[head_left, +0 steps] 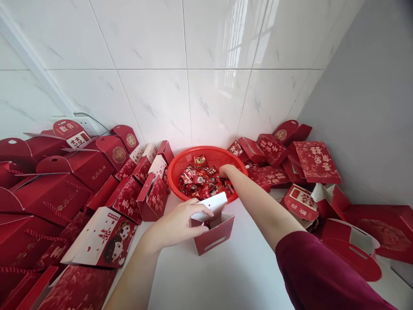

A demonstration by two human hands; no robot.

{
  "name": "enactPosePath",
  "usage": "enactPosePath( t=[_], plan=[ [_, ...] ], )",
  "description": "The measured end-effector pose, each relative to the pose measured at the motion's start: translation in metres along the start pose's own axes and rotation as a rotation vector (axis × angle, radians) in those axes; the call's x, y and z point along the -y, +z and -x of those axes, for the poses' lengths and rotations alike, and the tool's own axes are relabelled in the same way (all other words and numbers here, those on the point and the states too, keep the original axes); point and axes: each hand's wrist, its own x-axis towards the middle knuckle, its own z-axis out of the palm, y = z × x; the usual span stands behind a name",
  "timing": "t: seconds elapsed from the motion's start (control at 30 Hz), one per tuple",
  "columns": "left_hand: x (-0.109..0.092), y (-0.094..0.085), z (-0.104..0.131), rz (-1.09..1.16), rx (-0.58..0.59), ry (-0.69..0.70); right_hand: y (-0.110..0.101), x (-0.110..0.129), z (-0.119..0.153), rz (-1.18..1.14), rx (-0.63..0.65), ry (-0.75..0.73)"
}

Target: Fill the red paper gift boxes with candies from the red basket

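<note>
My left hand (185, 221) holds a small red box (215, 237) upright on the white table, thumb and fingers on its left side. The box's top is open, with its white-lined flap raised at the back and something red inside. Just behind it sits a round red plastic basket (174, 183) holding many wrapped candies (201, 178). My right hand (226, 171) reaches into the basket's right side; its fingers are down among the candies and mostly hidden, so what they hold does not show.
Red gift boxes (67, 193) with rope handles crowd the left side, with smaller boxes (155, 196) beside the basket. More red boxes (318, 161) are piled at the right. A tiled wall (155, 103) rises behind, with a socket (85, 125) at left.
</note>
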Motion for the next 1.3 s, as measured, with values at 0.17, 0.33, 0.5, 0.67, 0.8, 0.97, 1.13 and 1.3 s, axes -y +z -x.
enactPosePath(
  t=[0.17, 0.33, 0.5, 0.67, 0.8, 0.97, 1.13, 1.3],
  plan=[
    [0.000, 0.002, -0.002, -0.019, 0.005, 0.057, 0.009, -0.007, -0.019, -0.018, 0.219, -0.021],
    [0.001, 0.002, 0.000, -0.042, -0.007, 0.030, 0.013, -0.002, -0.023, -0.050, 0.025, -0.176],
    [0.001, 0.003, 0.002, -0.065, -0.016, 0.037, 0.011, 0.003, -0.017, -0.061, -0.078, -0.278],
    [-0.003, 0.006, 0.002, -0.049, -0.209, 0.134, -0.001, 0.006, 0.007, -0.105, -0.229, -0.330],
    [-0.005, 0.006, 0.000, 0.114, -0.590, 0.148, -0.004, 0.005, 0.066, -0.212, -0.450, -0.467],
    [-0.001, 0.004, 0.001, 0.333, -0.798, 0.061, 0.027, -0.001, 0.167, -0.733, -0.614, -0.931],
    [-0.010, 0.010, 0.007, 0.300, -0.479, 0.214, 0.046, 0.002, 0.214, -0.940, -0.411, -1.052],
    [-0.016, 0.010, 0.011, 0.146, -0.551, 0.277, 0.048, 0.009, 0.207, -1.194, -0.192, -1.056]
  ],
)
